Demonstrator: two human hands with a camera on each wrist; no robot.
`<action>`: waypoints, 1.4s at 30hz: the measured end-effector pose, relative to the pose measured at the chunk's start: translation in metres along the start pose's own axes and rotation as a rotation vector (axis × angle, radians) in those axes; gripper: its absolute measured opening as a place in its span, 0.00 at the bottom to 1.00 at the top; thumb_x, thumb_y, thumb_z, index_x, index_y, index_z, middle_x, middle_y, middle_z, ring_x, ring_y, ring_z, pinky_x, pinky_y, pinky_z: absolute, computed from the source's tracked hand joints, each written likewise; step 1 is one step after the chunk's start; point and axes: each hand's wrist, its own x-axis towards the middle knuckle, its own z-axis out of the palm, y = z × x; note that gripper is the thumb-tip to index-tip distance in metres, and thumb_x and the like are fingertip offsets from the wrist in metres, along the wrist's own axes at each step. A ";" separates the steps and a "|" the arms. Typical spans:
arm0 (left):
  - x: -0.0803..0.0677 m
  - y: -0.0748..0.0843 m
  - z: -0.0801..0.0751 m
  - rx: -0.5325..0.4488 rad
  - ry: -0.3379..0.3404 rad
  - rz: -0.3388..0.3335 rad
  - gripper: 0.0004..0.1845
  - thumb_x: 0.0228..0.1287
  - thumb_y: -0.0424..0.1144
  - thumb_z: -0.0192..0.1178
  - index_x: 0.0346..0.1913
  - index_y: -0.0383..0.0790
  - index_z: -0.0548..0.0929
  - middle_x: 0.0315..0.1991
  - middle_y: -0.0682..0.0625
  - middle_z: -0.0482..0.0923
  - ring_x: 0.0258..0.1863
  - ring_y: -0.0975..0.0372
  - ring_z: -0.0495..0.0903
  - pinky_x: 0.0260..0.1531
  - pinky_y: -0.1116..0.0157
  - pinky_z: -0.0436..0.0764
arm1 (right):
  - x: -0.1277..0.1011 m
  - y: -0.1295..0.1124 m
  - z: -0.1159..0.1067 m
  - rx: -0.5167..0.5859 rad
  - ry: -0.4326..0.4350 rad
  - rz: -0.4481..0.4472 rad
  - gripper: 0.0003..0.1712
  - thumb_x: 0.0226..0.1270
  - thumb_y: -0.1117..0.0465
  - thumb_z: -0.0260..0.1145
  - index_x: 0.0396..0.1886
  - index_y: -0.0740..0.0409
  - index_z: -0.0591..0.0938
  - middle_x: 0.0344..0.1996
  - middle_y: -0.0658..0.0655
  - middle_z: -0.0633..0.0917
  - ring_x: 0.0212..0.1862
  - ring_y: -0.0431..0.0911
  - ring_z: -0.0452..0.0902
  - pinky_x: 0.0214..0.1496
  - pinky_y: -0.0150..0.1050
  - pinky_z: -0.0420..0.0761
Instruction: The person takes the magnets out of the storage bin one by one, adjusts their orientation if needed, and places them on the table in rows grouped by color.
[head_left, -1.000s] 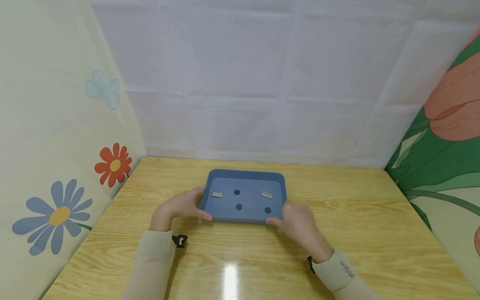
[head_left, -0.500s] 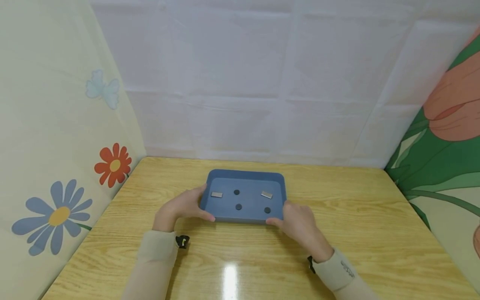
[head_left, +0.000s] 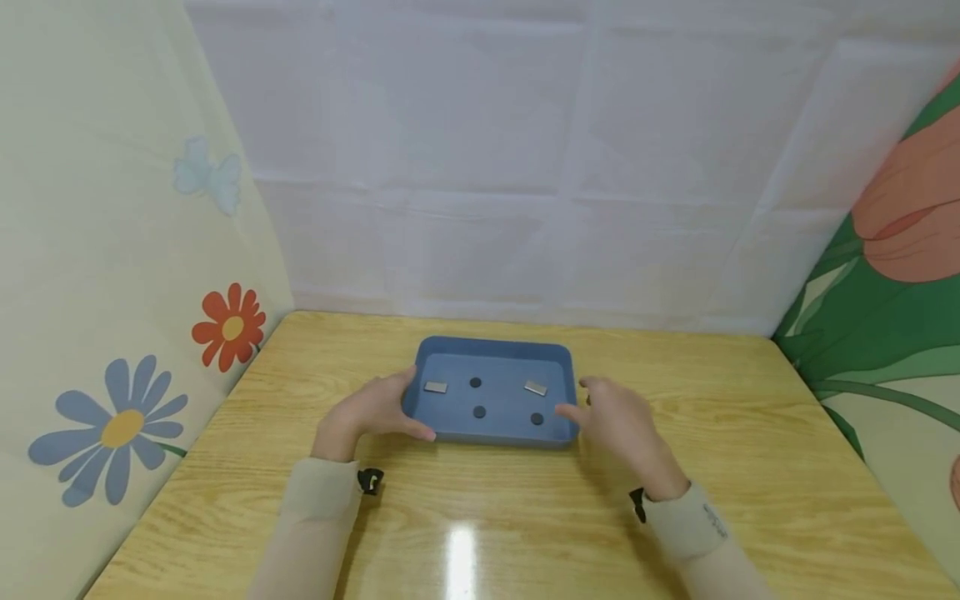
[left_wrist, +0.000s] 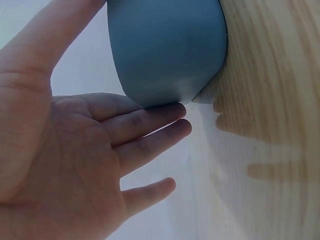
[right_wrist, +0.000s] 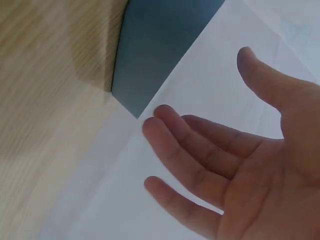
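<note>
A shallow blue tray (head_left: 498,438) lies on the wooden table. Inside it are two small silvery rectangular pieces, one at the left (head_left: 436,387) and another at the right (head_left: 536,388), plus three dark round discs (head_left: 479,412). My left hand (head_left: 375,407) spans the tray's near left corner, thumb along the front wall. In the left wrist view its nearly straight fingers (left_wrist: 150,122) touch the tray wall. Beside the right end, my right hand (head_left: 619,423) has its thumb over the near right corner. The right wrist view shows its loose fingers (right_wrist: 185,167) apart from the tray.
The tabletop (head_left: 720,433) extends on both sides of the tray and in front of it. A white cloth (head_left: 480,167) hangs behind the table. Flower-patterned panels stand at the left (head_left: 90,275) and right (head_left: 892,317).
My right hand has let go of the tray's near right corner and shifted slightly right. The left thumb has slid a little rightward along the front wall. Tray and pieces stay put.
</note>
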 end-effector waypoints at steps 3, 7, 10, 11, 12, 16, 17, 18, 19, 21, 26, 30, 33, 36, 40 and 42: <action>0.000 0.000 0.000 0.001 0.001 -0.003 0.76 0.41 0.66 0.80 0.81 0.27 0.46 0.81 0.32 0.54 0.79 0.37 0.58 0.77 0.38 0.63 | 0.009 0.004 -0.003 0.011 0.013 -0.033 0.34 0.69 0.45 0.72 0.62 0.67 0.82 0.52 0.66 0.89 0.28 0.45 0.84 0.26 0.37 0.82; 0.000 0.000 -0.001 0.006 0.000 -0.007 0.76 0.41 0.67 0.80 0.82 0.28 0.46 0.81 0.33 0.54 0.79 0.37 0.58 0.77 0.37 0.61 | 0.021 0.008 -0.001 -0.003 0.056 -0.118 0.30 0.68 0.49 0.73 0.60 0.66 0.84 0.55 0.65 0.88 0.47 0.56 0.87 0.45 0.49 0.89; 0.001 0.001 -0.001 0.014 -0.001 -0.008 0.76 0.41 0.67 0.80 0.82 0.28 0.46 0.81 0.33 0.54 0.79 0.38 0.58 0.77 0.36 0.60 | 0.031 0.010 0.001 -0.042 0.063 -0.181 0.27 0.67 0.50 0.74 0.57 0.65 0.85 0.54 0.64 0.87 0.54 0.57 0.85 0.54 0.53 0.87; 0.001 0.001 -0.001 0.014 -0.001 -0.007 0.76 0.41 0.67 0.80 0.81 0.28 0.46 0.81 0.33 0.54 0.79 0.38 0.58 0.77 0.36 0.59 | 0.034 0.010 0.002 -0.056 0.056 -0.202 0.26 0.67 0.50 0.74 0.56 0.65 0.86 0.53 0.64 0.87 0.54 0.57 0.85 0.56 0.53 0.87; 0.001 0.001 -0.001 0.016 -0.001 -0.007 0.76 0.41 0.67 0.80 0.81 0.27 0.46 0.81 0.33 0.54 0.79 0.38 0.58 0.77 0.36 0.60 | 0.038 0.010 0.003 -0.069 0.048 -0.227 0.25 0.67 0.51 0.74 0.56 0.64 0.86 0.52 0.63 0.88 0.53 0.57 0.85 0.57 0.53 0.87; 0.000 0.001 0.000 0.015 -0.003 -0.009 0.76 0.41 0.67 0.80 0.81 0.27 0.46 0.81 0.32 0.54 0.79 0.37 0.58 0.77 0.37 0.61 | 0.051 0.014 0.010 -0.080 0.015 -0.300 0.23 0.67 0.51 0.74 0.54 0.62 0.87 0.49 0.60 0.89 0.52 0.54 0.85 0.58 0.51 0.86; 0.000 0.001 0.000 0.014 -0.004 -0.010 0.76 0.41 0.67 0.80 0.81 0.27 0.46 0.81 0.32 0.54 0.79 0.37 0.58 0.77 0.37 0.61 | 0.053 0.014 0.012 -0.076 0.007 -0.311 0.22 0.67 0.51 0.74 0.54 0.62 0.88 0.49 0.59 0.89 0.51 0.54 0.85 0.58 0.51 0.86; 0.000 0.001 0.000 0.011 -0.005 -0.012 0.76 0.41 0.66 0.80 0.81 0.27 0.46 0.81 0.32 0.54 0.79 0.37 0.58 0.77 0.37 0.61 | 0.056 0.015 0.014 -0.069 -0.001 -0.321 0.22 0.67 0.51 0.74 0.53 0.61 0.88 0.48 0.59 0.89 0.51 0.53 0.85 0.57 0.51 0.86; 0.000 0.002 0.000 0.011 -0.005 -0.013 0.76 0.41 0.67 0.80 0.81 0.27 0.46 0.81 0.32 0.54 0.79 0.37 0.57 0.77 0.37 0.61 | 0.058 0.015 0.015 -0.060 -0.010 -0.327 0.21 0.67 0.52 0.74 0.53 0.61 0.88 0.49 0.58 0.89 0.51 0.53 0.85 0.57 0.50 0.86; 0.000 0.002 0.001 0.011 -0.004 -0.011 0.76 0.41 0.66 0.80 0.81 0.27 0.46 0.81 0.32 0.54 0.79 0.37 0.57 0.77 0.37 0.61 | 0.062 0.016 0.018 -0.043 -0.027 -0.334 0.20 0.67 0.53 0.74 0.53 0.60 0.88 0.48 0.58 0.89 0.52 0.53 0.85 0.57 0.50 0.86; 0.000 0.002 0.001 0.004 0.000 -0.007 0.76 0.42 0.65 0.80 0.81 0.27 0.46 0.81 0.33 0.54 0.80 0.38 0.57 0.78 0.36 0.58 | 0.070 0.015 0.024 -0.023 -0.077 -0.324 0.17 0.67 0.55 0.74 0.51 0.59 0.89 0.47 0.56 0.88 0.50 0.52 0.85 0.55 0.49 0.86; 0.000 0.001 0.001 0.000 0.003 -0.007 0.75 0.42 0.65 0.80 0.81 0.27 0.46 0.81 0.33 0.53 0.80 0.39 0.57 0.78 0.37 0.58 | 0.076 0.015 0.030 -0.010 -0.111 -0.291 0.17 0.67 0.55 0.74 0.52 0.58 0.89 0.46 0.54 0.88 0.49 0.50 0.84 0.54 0.47 0.86; 0.001 0.001 0.002 0.005 0.005 -0.003 0.75 0.42 0.65 0.80 0.81 0.27 0.46 0.81 0.33 0.54 0.80 0.39 0.58 0.78 0.37 0.59 | 0.080 0.015 0.034 -0.016 -0.117 -0.281 0.16 0.67 0.55 0.74 0.51 0.58 0.89 0.46 0.54 0.88 0.49 0.49 0.84 0.54 0.46 0.85; 0.001 0.001 0.002 0.002 0.005 -0.003 0.75 0.41 0.65 0.81 0.81 0.27 0.47 0.81 0.33 0.54 0.79 0.39 0.59 0.78 0.38 0.60 | 0.083 0.014 0.037 -0.028 -0.128 -0.271 0.16 0.67 0.55 0.74 0.51 0.57 0.89 0.45 0.54 0.89 0.48 0.48 0.84 0.55 0.47 0.85; -0.001 0.001 0.001 -0.012 0.006 -0.009 0.75 0.41 0.64 0.81 0.81 0.27 0.47 0.81 0.33 0.54 0.80 0.39 0.58 0.78 0.39 0.62 | 0.089 0.013 0.040 -0.064 -0.154 -0.257 0.15 0.68 0.54 0.74 0.50 0.56 0.90 0.44 0.53 0.90 0.48 0.48 0.83 0.61 0.51 0.80; -0.001 0.001 0.001 -0.016 0.007 -0.011 0.75 0.41 0.64 0.81 0.81 0.27 0.47 0.81 0.33 0.54 0.80 0.39 0.58 0.77 0.40 0.63 | 0.092 0.012 0.041 -0.078 -0.168 -0.249 0.15 0.68 0.53 0.73 0.49 0.55 0.90 0.43 0.52 0.91 0.48 0.48 0.83 0.64 0.53 0.77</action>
